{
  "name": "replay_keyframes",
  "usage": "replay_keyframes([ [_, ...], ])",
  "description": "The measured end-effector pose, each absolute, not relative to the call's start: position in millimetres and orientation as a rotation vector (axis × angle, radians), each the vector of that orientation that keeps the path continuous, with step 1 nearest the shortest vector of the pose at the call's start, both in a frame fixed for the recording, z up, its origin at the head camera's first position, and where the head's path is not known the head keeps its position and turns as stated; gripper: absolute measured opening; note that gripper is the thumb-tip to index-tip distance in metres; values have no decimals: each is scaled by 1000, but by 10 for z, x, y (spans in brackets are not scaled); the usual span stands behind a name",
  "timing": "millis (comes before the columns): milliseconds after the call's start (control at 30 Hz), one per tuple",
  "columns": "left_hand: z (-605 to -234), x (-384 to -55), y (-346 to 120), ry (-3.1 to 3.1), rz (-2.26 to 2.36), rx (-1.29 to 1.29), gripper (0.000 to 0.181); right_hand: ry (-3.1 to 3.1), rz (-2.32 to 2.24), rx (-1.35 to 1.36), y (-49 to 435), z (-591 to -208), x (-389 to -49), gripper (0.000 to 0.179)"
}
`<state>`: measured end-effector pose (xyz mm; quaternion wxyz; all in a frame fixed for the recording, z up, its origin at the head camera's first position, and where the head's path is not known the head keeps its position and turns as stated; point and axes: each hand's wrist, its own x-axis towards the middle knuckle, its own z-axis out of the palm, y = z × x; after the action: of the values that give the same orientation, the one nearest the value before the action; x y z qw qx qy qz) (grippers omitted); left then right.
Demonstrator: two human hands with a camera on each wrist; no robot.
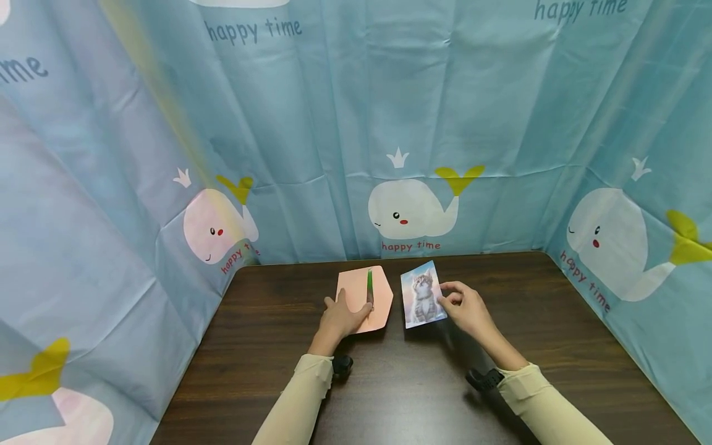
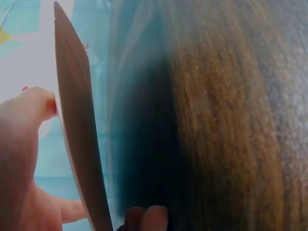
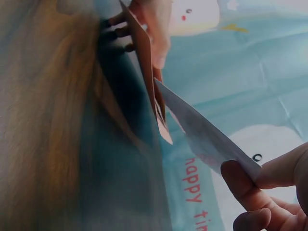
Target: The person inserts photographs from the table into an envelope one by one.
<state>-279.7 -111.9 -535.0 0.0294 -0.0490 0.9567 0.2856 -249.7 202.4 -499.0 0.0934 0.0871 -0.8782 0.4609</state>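
Observation:
My left hand [image 1: 343,315] grips a peach-pink envelope [image 1: 350,283], thumb on its upper face and fingers beneath. The flap points right, and a narrow green strip [image 1: 369,281] shows at its gaping mouth; what the strip belongs to cannot be told. With thumb and fingertips, my right hand [image 1: 467,309] pinches the right edge of a kitten picture card [image 1: 423,296], tilted above the table. Seen from the right wrist, the card [image 3: 207,127] reaches towards the mouth of the envelope [image 3: 144,53]; in the head view a gap separates them. From the left wrist, the envelope [image 2: 77,106] appears edge-on.
A dark wood-grain table [image 1: 389,395] lies under both hands. Blue curtains [image 1: 334,123] printed with whales and "happy time" enclose its back and sides. Each wrist wears a black strapped device, such as the right one [image 1: 485,379].

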Motion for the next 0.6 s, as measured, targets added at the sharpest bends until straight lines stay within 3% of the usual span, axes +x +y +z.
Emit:
replay_keyframes([
  [600,-5361,-2789,-1102,2957,908,-165,102,-2559,1558,194,1596,-5102,-2936,31],
])
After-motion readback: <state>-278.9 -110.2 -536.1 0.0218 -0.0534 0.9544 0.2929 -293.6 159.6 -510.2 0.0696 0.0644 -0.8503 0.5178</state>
